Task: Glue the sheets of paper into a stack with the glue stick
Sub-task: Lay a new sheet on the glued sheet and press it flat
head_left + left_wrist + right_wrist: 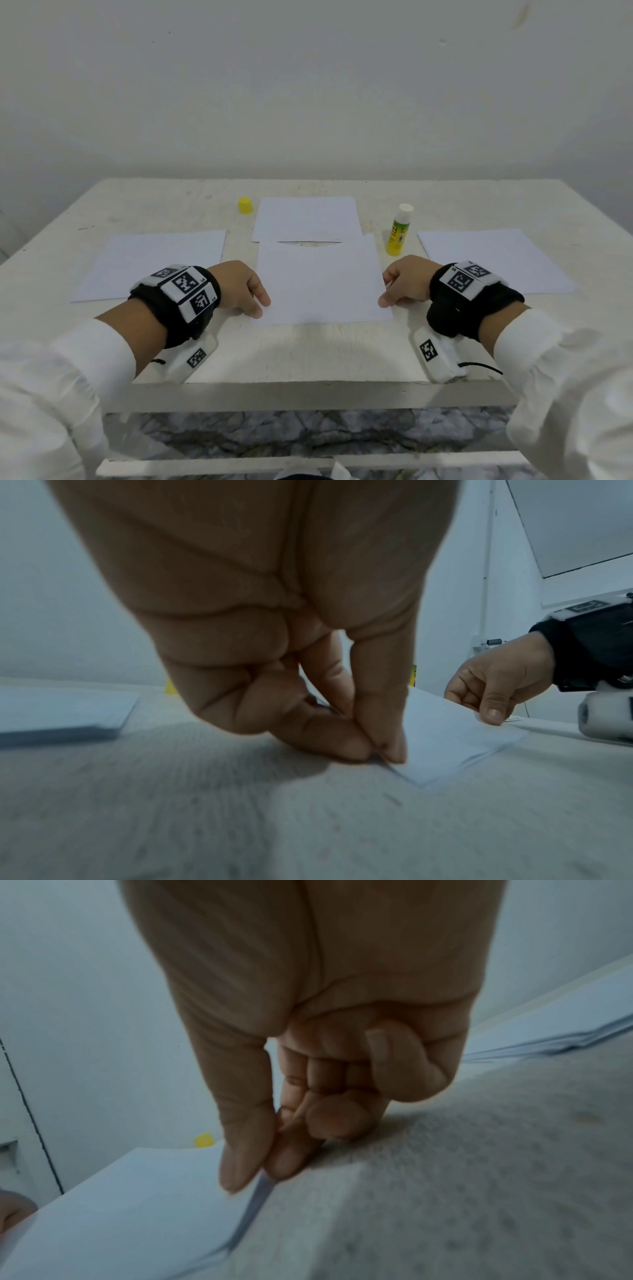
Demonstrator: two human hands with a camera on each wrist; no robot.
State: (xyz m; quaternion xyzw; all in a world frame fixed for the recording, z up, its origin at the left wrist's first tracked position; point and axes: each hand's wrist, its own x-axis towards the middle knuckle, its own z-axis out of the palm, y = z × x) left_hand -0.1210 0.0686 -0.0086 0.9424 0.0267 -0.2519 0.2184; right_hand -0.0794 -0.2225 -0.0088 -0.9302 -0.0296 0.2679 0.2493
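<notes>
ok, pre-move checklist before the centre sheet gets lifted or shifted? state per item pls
1. Left hand pinches the centre sheet at its near left corner: ok, thumb and finger meet on the edge in the left wrist view.
2. Right hand pinches the sheet's right edge: ok.
3. Glue stick upright, apart from the sheet: ok.
4. Cap off, standing on the table: ok.
5. Glue already on the centre sheet: cannot tell.
6. Far sheet clear of the centre sheet: not ok, their edges overlap.
</notes>
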